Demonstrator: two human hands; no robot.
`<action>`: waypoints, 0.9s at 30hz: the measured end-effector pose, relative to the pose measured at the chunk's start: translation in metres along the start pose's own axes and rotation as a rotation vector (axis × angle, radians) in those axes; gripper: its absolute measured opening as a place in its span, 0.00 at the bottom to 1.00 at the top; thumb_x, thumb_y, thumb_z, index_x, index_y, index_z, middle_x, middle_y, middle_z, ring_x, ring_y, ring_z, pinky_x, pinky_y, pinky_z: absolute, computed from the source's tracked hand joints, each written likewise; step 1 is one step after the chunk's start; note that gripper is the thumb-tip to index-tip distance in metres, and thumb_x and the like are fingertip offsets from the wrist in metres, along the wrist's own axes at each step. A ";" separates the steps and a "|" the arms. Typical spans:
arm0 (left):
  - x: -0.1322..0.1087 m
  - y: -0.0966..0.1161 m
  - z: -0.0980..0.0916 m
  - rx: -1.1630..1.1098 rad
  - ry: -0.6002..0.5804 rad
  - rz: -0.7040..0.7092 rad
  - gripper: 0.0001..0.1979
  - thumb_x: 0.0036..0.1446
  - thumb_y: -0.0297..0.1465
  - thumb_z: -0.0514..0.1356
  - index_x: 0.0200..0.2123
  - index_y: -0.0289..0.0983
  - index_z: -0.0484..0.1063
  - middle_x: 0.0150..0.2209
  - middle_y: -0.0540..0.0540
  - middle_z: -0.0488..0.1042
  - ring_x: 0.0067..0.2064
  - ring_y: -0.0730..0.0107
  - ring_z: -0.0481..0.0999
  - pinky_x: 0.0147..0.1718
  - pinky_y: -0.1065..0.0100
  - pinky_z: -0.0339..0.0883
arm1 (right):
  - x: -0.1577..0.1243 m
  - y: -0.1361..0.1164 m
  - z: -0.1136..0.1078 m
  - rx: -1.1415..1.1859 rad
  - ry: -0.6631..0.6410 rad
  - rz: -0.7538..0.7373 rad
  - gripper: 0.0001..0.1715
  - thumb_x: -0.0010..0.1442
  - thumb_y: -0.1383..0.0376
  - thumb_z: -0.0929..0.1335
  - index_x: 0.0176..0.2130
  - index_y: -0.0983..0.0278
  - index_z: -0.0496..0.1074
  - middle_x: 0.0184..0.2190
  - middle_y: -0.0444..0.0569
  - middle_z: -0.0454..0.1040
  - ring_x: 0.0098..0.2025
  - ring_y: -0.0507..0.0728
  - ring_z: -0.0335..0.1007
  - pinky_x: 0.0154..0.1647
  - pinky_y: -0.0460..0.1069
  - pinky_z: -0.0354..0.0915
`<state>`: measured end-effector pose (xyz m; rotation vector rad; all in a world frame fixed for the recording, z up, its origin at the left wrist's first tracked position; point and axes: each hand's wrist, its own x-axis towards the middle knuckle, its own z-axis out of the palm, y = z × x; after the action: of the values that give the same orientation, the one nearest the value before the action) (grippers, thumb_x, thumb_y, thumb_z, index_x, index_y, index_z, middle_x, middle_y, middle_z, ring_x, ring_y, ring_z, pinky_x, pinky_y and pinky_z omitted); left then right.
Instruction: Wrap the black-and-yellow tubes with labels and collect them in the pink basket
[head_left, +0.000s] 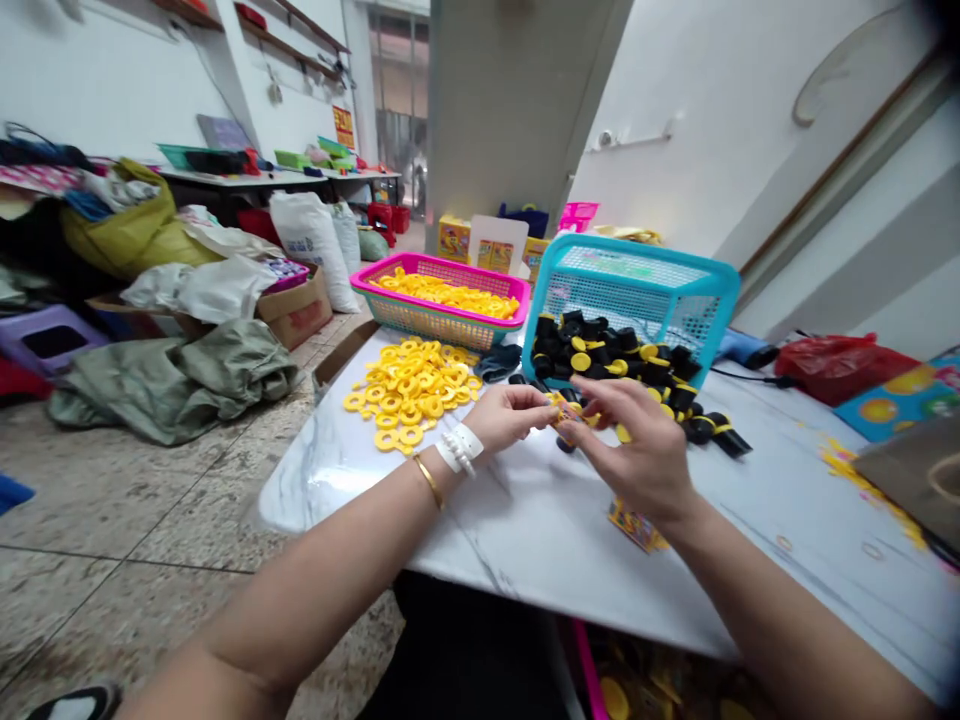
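Above the white marble-patterned table (517, 540), my left hand (510, 418) pinches the left end of a small orange printed label (568, 412). My right hand (637, 445) has its thumb and fingers closed on the label's other end, partly hiding it. Below my right wrist lies a small stack of printed labels (631, 525) in orange and blue. Just beyond my hands, black tube-like parts with yellow caps (600, 350) spill from a tipped blue basket (637, 250). To the left of my left hand is a loose pile of yellow rings (420, 385).
Behind the rings stands a pink-rimmed basket (420, 262) full of yellow pieces. A dark cloth (499, 362) lies between the baskets. At the right are a red plastic bag (840, 375) and a colourful box (900, 400). Sacks (307, 235) and cartons crowd the floor at left.
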<state>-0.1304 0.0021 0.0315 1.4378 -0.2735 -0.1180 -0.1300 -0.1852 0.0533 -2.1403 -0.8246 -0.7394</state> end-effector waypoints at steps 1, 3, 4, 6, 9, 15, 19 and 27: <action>0.000 0.001 -0.002 0.013 0.006 0.002 0.16 0.49 0.42 0.67 0.28 0.33 0.73 0.25 0.50 0.70 0.26 0.78 0.65 0.25 0.74 0.56 | 0.007 0.001 0.000 0.051 -0.043 0.092 0.26 0.58 0.56 0.73 0.55 0.59 0.73 0.44 0.53 0.75 0.36 0.57 0.75 0.34 0.52 0.73; 0.000 0.001 -0.004 0.070 -0.019 0.020 0.14 0.52 0.39 0.65 0.26 0.33 0.72 0.23 0.50 0.70 0.26 0.77 0.65 0.25 0.74 0.57 | 0.017 0.005 -0.001 0.173 -0.191 0.275 0.27 0.57 0.52 0.72 0.52 0.62 0.74 0.40 0.52 0.77 0.33 0.57 0.74 0.30 0.51 0.72; 0.000 0.001 -0.003 0.112 -0.047 0.031 0.14 0.54 0.38 0.63 0.25 0.33 0.71 0.23 0.50 0.69 0.26 0.77 0.65 0.26 0.74 0.57 | 0.019 0.008 -0.001 0.232 -0.278 0.345 0.24 0.57 0.51 0.72 0.46 0.63 0.76 0.36 0.51 0.78 0.31 0.56 0.74 0.29 0.50 0.71; -0.001 -0.002 -0.001 0.220 -0.123 0.034 0.14 0.57 0.37 0.60 0.24 0.34 0.70 0.23 0.50 0.69 0.25 0.76 0.66 0.26 0.73 0.58 | 0.017 0.013 -0.001 0.308 -0.423 0.429 0.20 0.57 0.49 0.71 0.34 0.64 0.76 0.27 0.48 0.76 0.27 0.54 0.71 0.25 0.48 0.67; -0.005 -0.006 0.005 0.440 -0.251 0.004 0.14 0.59 0.35 0.58 0.23 0.34 0.72 0.21 0.50 0.70 0.25 0.75 0.67 0.26 0.73 0.57 | 0.007 0.020 -0.005 0.281 -0.559 0.437 0.20 0.58 0.51 0.69 0.26 0.63 0.72 0.20 0.44 0.70 0.22 0.51 0.64 0.21 0.46 0.60; -0.006 -0.007 0.011 0.800 -0.216 0.040 0.15 0.57 0.35 0.61 0.22 0.34 0.75 0.18 0.50 0.71 0.22 0.76 0.64 0.24 0.72 0.52 | 0.000 0.023 -0.019 0.075 -0.706 0.350 0.18 0.59 0.54 0.68 0.24 0.63 0.72 0.19 0.42 0.68 0.22 0.50 0.58 0.22 0.46 0.54; -0.005 0.000 0.010 0.601 0.023 0.017 0.19 0.60 0.43 0.58 0.25 0.34 0.75 0.21 0.49 0.73 0.20 0.78 0.66 0.23 0.74 0.56 | 0.002 0.019 -0.013 0.073 -0.419 0.414 0.18 0.61 0.53 0.66 0.26 0.62 0.70 0.21 0.42 0.67 0.24 0.51 0.58 0.24 0.47 0.54; -0.006 0.003 0.011 0.401 0.163 -0.008 0.19 0.59 0.42 0.59 0.24 0.34 0.73 0.19 0.51 0.70 0.16 0.81 0.64 0.18 0.76 0.55 | 0.003 0.032 -0.005 0.018 -0.689 0.355 0.23 0.60 0.55 0.64 0.19 0.62 0.62 0.17 0.40 0.58 0.21 0.49 0.52 0.22 0.47 0.48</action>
<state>-0.1392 -0.0062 0.0353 1.8355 -0.1614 0.0518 -0.1058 -0.2057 0.0452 -2.4561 -0.7362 0.2089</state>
